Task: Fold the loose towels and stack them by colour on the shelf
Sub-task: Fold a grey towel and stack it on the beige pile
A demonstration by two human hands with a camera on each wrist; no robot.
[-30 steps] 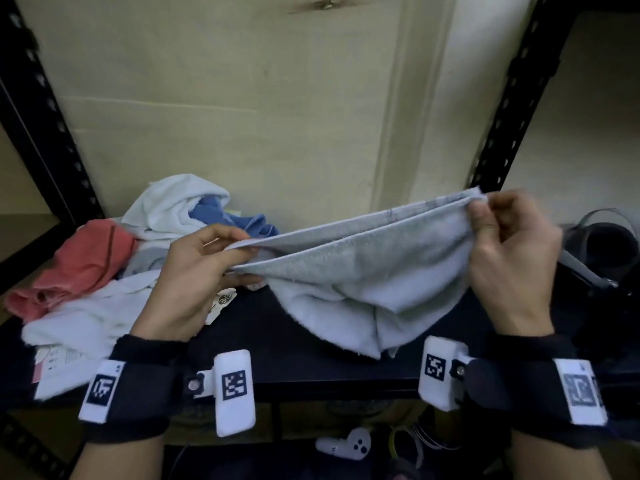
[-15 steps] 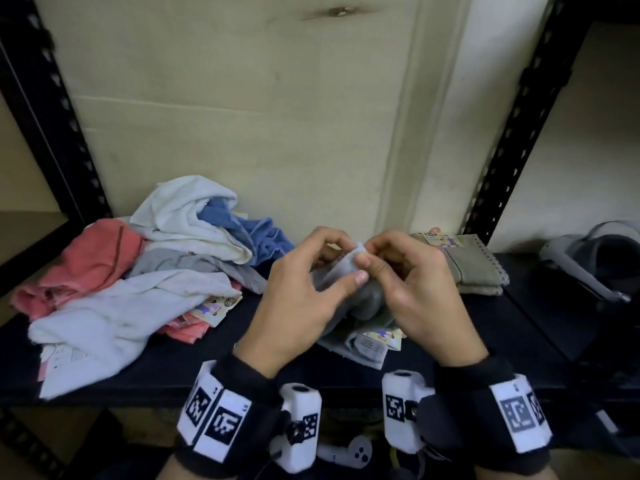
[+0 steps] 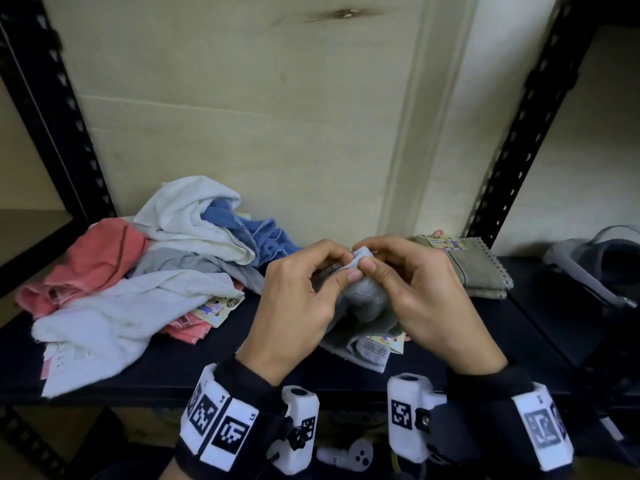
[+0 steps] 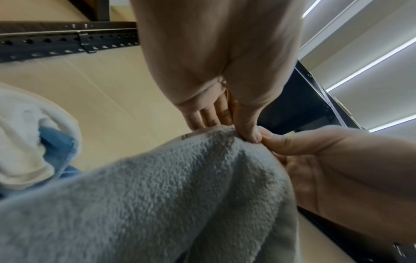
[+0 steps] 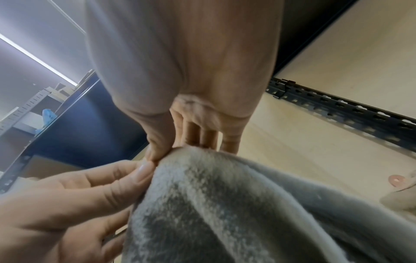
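A grey towel point(image 3: 363, 303) hangs doubled over above the black shelf point(image 3: 173, 372), its paper tag near the shelf's front edge. My left hand point(image 3: 304, 299) and right hand point(image 3: 412, 289) meet at its top corners, each pinching the cloth between thumb and fingers. The left wrist view shows my left thumb and fingers pinching the grey towel point(image 4: 157, 195) with the right hand beside them. In the right wrist view the grey towel point(image 5: 225, 204) is pinched the same way. A loose pile lies at the left: white towel point(image 3: 124, 317), pink towel point(image 3: 86, 265), blue towel point(image 3: 263, 233), another grey one point(image 3: 194, 265).
A folded olive-grey towel point(image 3: 474, 268) with a label lies at the back right of the shelf. Black perforated uprights point(image 3: 512, 143) frame the bay. A headset point(image 3: 595, 265) sits on the neighbouring shelf at the right. A white controller point(image 3: 349, 455) lies below.
One second ago the towel was stretched wide between my hands. They have come together at the centre, bringing the corners to meet and doubling the towel.
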